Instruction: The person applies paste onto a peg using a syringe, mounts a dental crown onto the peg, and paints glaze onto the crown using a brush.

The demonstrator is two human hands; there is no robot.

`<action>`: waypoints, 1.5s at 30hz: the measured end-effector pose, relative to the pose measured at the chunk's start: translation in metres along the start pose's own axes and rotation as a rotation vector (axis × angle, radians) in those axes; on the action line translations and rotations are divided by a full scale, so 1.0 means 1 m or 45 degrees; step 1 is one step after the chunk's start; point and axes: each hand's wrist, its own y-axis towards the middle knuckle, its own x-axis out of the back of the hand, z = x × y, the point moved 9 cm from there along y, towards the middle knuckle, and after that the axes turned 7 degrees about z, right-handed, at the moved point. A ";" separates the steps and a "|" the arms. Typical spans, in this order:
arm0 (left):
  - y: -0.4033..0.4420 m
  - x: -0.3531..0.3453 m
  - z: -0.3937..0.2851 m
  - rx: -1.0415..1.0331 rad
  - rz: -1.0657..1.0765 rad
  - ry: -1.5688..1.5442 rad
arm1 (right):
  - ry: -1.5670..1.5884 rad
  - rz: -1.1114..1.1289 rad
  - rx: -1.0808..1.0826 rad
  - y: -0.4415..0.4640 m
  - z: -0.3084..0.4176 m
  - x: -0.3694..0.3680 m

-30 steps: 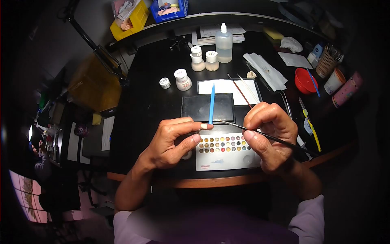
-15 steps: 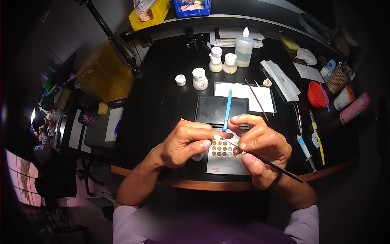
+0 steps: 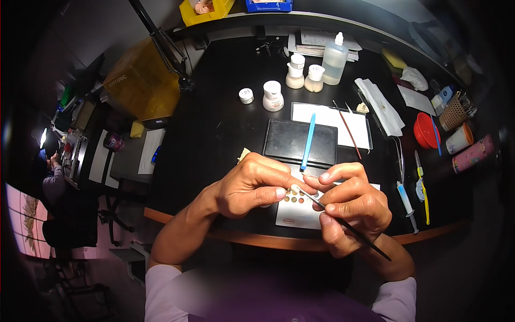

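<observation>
Pinched in my left hand (image 3: pixel 249 185) is a small white tooth-shaped piece (image 3: pixel 295 189), partly hidden by the fingertips. My right hand (image 3: pixel 354 206) grips a thin dark brush (image 3: pixel 357 234), its tip at the white piece. Below both hands lies a white palette card (image 3: pixel 300 218) with rows of coloured dots, largely covered by the fingers. Behind them is a closed black case (image 3: pixel 279 142) with a blue stick (image 3: pixel 309 140) lying across it. A white pad (image 3: pixel 351 126) carries a red-brown brush (image 3: pixel 350 131).
White-capped jars (image 3: pixel 273 96) and a clear bottle (image 3: pixel 335 61) stand at the back. On the right are a red bowl (image 3: pixel 425 130), a syringe (image 3: pixel 405 199) and a yellow tool (image 3: pixel 425 201). Another person (image 3: pixel 53 182) sits far left.
The camera view has shifted, so the table items appear further right. My right hand has come closer to my left, and the brush tip now meets the white piece.
</observation>
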 end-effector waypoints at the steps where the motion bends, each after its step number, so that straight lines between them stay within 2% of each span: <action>1: 0.000 -0.001 -0.001 0.015 0.050 -0.014 | -0.007 0.002 0.000 0.000 0.000 0.000; 4: 0.001 -0.001 -0.008 0.043 0.146 -0.044 | -0.028 0.009 0.000 0.000 0.002 0.000; 14: 0.001 -0.001 -0.002 0.010 0.043 0.036 | -0.054 0.008 0.017 0.003 0.004 0.000; 21: 0.001 -0.001 -0.005 0.041 0.146 -0.022 | -0.040 -0.062 -0.041 0.001 0.002 0.001; 39: 0.000 -0.002 0.000 -0.001 0.049 0.061 | 0.066 -0.008 -0.059 0.002 -0.001 0.005; 42: -0.003 -0.002 0.001 0.035 0.153 0.063 | 0.097 -0.012 -0.077 0.000 -0.005 0.005; 45: -0.001 -0.003 -0.002 -0.020 0.110 0.051 | 0.096 -0.011 -0.075 0.001 -0.004 0.004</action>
